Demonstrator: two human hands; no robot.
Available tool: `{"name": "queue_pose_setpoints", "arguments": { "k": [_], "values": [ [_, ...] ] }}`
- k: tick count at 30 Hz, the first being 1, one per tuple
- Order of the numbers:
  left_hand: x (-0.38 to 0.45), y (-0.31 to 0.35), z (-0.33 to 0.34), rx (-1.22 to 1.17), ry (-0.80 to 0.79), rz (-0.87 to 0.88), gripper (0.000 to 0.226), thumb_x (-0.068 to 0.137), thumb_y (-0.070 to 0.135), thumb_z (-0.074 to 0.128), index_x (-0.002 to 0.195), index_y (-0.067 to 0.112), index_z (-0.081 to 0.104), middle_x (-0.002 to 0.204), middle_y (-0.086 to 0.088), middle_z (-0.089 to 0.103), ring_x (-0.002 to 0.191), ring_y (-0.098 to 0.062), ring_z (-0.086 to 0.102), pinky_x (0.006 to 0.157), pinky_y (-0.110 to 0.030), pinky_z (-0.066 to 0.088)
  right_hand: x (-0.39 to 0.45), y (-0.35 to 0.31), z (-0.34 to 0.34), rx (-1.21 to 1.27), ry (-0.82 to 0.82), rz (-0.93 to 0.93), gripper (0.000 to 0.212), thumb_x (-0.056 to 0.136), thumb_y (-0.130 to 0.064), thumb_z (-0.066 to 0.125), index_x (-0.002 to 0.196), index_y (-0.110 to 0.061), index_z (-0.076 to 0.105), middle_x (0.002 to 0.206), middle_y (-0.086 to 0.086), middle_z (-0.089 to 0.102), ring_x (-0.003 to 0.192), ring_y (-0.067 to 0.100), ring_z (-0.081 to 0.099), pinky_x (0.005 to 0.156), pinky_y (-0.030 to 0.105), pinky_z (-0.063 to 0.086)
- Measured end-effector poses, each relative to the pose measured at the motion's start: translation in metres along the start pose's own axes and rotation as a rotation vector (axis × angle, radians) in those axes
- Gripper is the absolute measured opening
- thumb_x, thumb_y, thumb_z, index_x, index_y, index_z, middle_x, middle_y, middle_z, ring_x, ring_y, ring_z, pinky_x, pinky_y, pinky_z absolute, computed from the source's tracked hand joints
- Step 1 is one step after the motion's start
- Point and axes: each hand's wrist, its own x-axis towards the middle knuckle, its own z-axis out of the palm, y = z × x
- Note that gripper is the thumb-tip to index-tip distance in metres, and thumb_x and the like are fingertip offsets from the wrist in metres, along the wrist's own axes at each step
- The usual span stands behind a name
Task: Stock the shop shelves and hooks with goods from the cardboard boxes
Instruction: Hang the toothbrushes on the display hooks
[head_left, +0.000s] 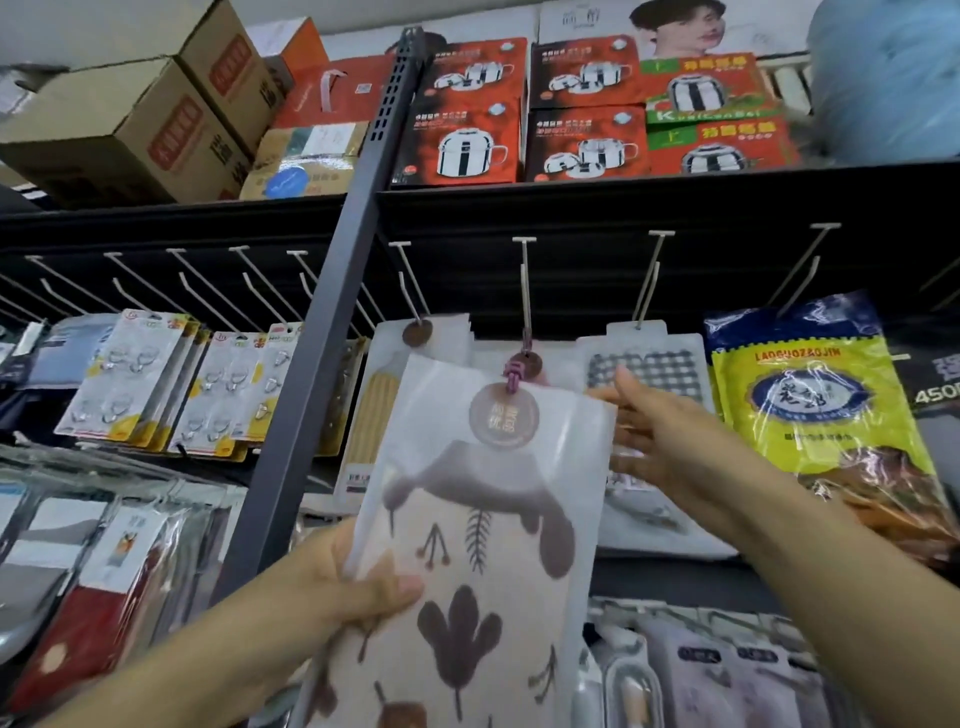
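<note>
Two hands are up. My left hand (358, 582) pinches the frosted packet with the leaf-print cloth (483, 545) at its low left edge; it stands tall. The white metal hook (524, 291) is straight above. My right hand (649, 431) is nearer, fingers spread behind the packet's top.

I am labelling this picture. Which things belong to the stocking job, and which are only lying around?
Job: towel pack, left hand, right hand, middle hook.

Not in use: pot boxes, cardboard boxes, yellow bag, hook cards.
</note>
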Motion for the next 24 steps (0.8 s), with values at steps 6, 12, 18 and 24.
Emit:
{"name": "queue_pose_setpoints", "arguments": {
  "k": [6,12,18,24],
  "values": [
    [-0.009,-0.027,0.005,-0.040,-0.014,-0.053,0.069,0.056,0.020,0.089,0.117,0.011,0.057,0.103,-0.020,0.071,0.093,-0.034,0.070,0.071,-0.037,0.060,0.013,-0.025,0.026,-0.384,-0.165,-0.026,0.033,0.090,-0.043,0.060,0.086,-0.014,0.076,0.083,-0.004,0.073,0.071,0.011,0.063,0.067,0.021,0.049],
    [-0.006,-0.026,0.011,0.042,0.055,-0.056,0.039,0.077,0.009,0.066,0.114,0.010,0.058,0.098,-0.015,0.074,0.091,-0.031,0.071,0.081,-0.045,0.057,0.026,-0.032,0.037,-0.338,-0.188,-0.034,0.028,0.082,-0.030,0.073,0.092,-0.003,0.075,0.083,0.007,0.072,0.069,0.014,0.060,0.068,0.023,0.048],
    [-0.008,-0.023,0.012,0.041,0.042,-0.041,0.041,0.080,0.012,0.072,0.118,0.016,0.056,0.103,-0.014,0.073,0.096,-0.031,0.070,0.090,-0.047,0.052,0.028,-0.039,0.035,-0.248,-0.061,-0.291,0.013,0.090,-0.011,0.063,0.079,-0.012,0.070,0.074,0.000,0.068,0.063,0.006,0.059,0.061,0.015,0.048],
    [-0.001,-0.018,0.016,-0.040,0.051,0.021,0.038,0.084,-0.001,0.063,0.112,0.024,0.059,0.101,-0.018,0.072,0.095,-0.034,0.070,0.087,-0.046,0.054,0.033,-0.034,0.038,-0.344,-0.036,-0.391,0.010,0.089,-0.017,0.066,0.082,-0.013,0.073,0.080,0.001,0.072,0.067,0.006,0.063,0.059,0.011,0.048]
  ]
}}
